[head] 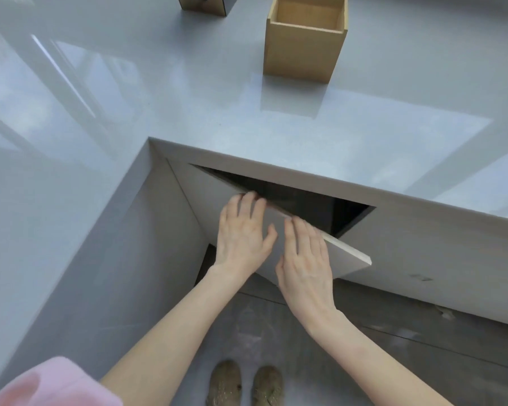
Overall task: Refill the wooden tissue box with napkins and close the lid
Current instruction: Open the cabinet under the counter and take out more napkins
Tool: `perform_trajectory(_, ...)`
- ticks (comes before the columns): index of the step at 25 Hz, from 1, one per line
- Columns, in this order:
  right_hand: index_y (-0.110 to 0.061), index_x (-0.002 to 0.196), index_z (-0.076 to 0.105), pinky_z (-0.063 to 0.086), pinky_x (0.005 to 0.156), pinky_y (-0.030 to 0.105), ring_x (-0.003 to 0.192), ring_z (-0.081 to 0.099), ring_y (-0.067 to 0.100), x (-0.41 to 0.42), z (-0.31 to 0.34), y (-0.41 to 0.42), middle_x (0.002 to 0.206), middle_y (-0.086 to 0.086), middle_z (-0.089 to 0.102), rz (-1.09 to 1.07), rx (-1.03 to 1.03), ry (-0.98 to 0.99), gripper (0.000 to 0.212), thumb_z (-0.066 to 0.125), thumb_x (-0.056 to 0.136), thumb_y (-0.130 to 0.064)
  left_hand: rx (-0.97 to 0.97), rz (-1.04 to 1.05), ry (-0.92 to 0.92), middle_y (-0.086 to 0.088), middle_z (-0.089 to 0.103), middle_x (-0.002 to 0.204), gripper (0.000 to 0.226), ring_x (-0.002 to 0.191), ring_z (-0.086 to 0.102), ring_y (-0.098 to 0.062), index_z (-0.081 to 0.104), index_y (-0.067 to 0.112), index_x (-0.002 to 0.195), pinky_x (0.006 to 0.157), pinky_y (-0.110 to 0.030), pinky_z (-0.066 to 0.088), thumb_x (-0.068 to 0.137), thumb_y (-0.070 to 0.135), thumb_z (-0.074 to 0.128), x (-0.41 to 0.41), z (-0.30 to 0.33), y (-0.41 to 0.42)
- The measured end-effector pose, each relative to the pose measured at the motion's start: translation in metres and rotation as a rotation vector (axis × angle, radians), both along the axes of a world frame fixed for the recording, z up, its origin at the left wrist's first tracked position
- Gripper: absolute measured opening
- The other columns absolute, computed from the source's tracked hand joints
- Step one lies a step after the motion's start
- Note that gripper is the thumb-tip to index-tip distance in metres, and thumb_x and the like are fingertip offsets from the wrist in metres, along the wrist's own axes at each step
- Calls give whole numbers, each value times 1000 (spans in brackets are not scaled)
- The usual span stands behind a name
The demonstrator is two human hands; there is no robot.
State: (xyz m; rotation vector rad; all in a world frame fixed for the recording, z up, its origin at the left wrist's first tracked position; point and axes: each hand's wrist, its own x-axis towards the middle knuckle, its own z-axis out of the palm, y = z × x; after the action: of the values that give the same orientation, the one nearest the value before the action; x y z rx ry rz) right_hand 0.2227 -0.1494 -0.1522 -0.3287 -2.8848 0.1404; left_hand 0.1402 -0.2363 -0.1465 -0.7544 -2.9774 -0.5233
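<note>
While the wooden tissue box (304, 39) is sitting open-topped near the far edge of the worktop (188, 106), well away from the person, both hands are down below the counter edge working a cabinet door (346, 256) that's hanging partly open. The left hand (242, 235) is lying flat on the door's face with fingers spread and the fingertips curling over its top edge, so it's loosely hooked on the door rather than clenched. The right hand (305, 259) is doing pretty much the same just beside it, palm flat on the panel, fingers at the top edge, not wrapped around anything. My guess is the door has no handle, so gripping the top lip is the only way to swing it, and she's either getting into the dark cupboard (320, 206) for napkins or pushing it shut, can't tell which from this. No napkins are showing anywhere, and the box looks empty inside from what I can see, with no lid on it. A second box-like thing (203, 4) is poking in at the far edge of the worktop, cropped, so I'm not calling what it is. So the refill itself isn't really happening yet, I'd say this is still the fetching stage.
</note>
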Motion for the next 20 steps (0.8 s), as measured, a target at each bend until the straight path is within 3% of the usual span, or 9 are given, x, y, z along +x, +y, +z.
perform_trajectory(7,2,106,64,55,66,32,73,64,26,24,22,-34,89,14,69,25,-95,-5,44,67,63,9,-138,-2,-64,-6,42,139,46,108,44,-29,45,9,122,81,-36,44,91,42,41,24,11,-31)
perform_trajectory(11,1,105,65,56,59,31,69,63,25,38,27,-49,88,12,70,84,-230,-30,47,71,60,11,-177,-6,-82,0,36,144,49,104,46,-25,40,13,126,74,-31,44,90,46,38,35,13,-54)
perform_trajectory(15,-6,114,62,54,68,22,80,62,20,48,22,-61,95,7,69,140,-466,-53,50,67,68,12,-187,7,-114,4,31,149,50,103,49,-24,40,17,128,67,-31,43,89,47,37,45,14,-77)
perform_trajectory(18,-12,125,55,38,85,11,92,52,7,56,17,-70,103,2,67,187,-649,-52,52,60,76,7,-210,26,-145,11,24,152,54,102,50,-21,35,22,133,63,-26,38,87,50,35,52,13,-98)
perform_trajectory(20,-18,131,49,36,88,8,98,50,4,59,14,-82,110,-2,65,214,-698,-86,56,62,79,-2,-204,32,-157,13,23,152,53,103,50,-19,35,23,133,65,-26,38,87,48,35,54,16,-112)
